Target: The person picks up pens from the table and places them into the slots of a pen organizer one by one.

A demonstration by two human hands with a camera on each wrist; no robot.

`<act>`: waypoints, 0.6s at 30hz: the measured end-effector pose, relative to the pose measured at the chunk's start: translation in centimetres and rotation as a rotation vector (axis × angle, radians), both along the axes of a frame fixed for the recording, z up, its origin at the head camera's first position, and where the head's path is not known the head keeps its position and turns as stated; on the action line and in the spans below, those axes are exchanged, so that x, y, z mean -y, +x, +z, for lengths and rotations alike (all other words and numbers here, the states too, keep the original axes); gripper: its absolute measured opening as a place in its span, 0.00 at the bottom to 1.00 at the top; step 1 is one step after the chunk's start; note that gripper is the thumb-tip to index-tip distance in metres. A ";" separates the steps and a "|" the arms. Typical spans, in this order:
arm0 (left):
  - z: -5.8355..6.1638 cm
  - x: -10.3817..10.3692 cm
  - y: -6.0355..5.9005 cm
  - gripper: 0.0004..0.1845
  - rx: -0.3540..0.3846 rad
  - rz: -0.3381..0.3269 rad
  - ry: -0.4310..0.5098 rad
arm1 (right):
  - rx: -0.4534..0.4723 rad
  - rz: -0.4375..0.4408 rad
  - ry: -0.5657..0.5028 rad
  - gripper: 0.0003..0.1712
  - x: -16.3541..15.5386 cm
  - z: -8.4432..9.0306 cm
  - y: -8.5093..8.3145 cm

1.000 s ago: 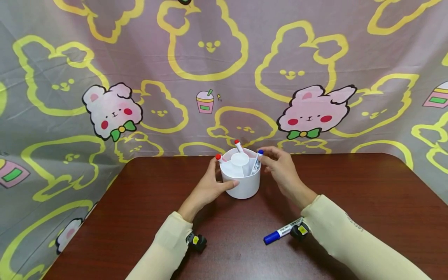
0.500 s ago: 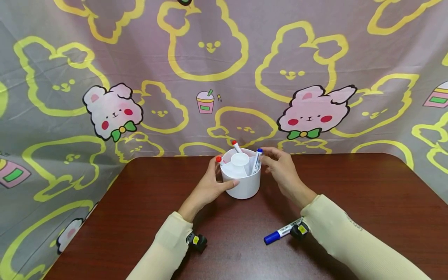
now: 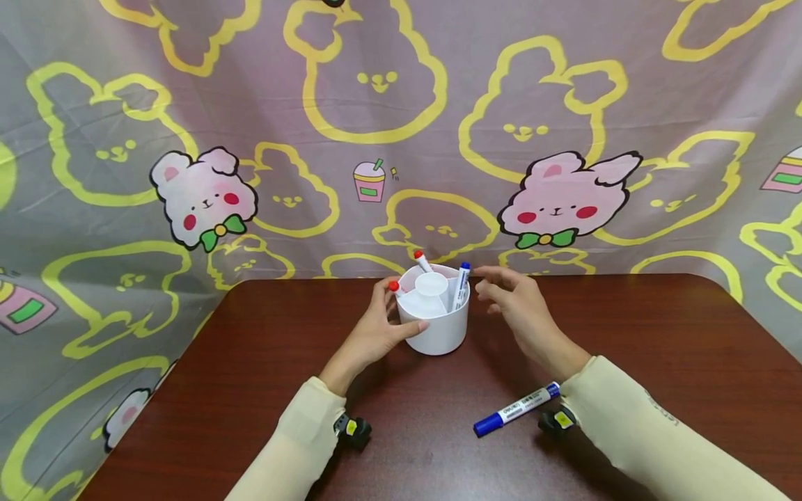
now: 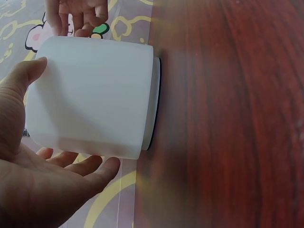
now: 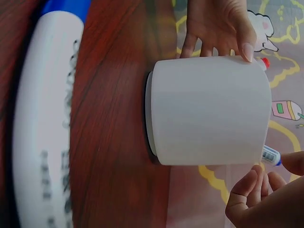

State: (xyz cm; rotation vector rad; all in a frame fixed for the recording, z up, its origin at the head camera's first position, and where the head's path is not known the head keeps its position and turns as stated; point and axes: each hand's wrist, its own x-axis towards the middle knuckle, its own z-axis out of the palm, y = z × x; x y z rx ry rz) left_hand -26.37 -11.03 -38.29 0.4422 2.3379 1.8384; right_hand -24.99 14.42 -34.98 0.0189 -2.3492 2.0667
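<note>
A white round pen holder point(image 3: 441, 335) with divided compartments stands upright on the table. My left hand point(image 3: 371, 328) grips its left side, thumb on the front wall and fingers round the far side. Two red-capped markers lean in it, one at the back point(image 3: 422, 262) and one at the left point(image 3: 395, 287). A blue-capped marker point(image 3: 461, 284) leans in the right compartment, cap up. Just right of that cap my right hand point(image 3: 525, 309) is held with loosely bent fingers and grips nothing. In the right wrist view, the holder's wall point(image 5: 211, 111) hides most of the markers.
Another blue-and-white marker point(image 3: 516, 409) lies on the dark red-brown table point(image 3: 263, 417), near my right wrist. It looms large in the right wrist view. Behind the table's far edge hangs a patterned curtain point(image 3: 432, 160) with bunny drawings.
My right hand has let go of the blue-capped marker and drawn back to the right. More of the marker on the table now shows. My left hand keeps its grip on the holder.
</note>
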 end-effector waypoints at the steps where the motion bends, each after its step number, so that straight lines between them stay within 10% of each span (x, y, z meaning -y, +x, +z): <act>1: 0.0 0.0 0.0 0.47 -0.002 -0.001 0.001 | 0.000 0.007 0.005 0.23 -0.3 0.1 0.2; 18: 0.1 0.0 0.0 0.52 -0.008 0.038 -0.100 | 0.036 0.077 0.113 0.24 -5.3 -0.5 3.2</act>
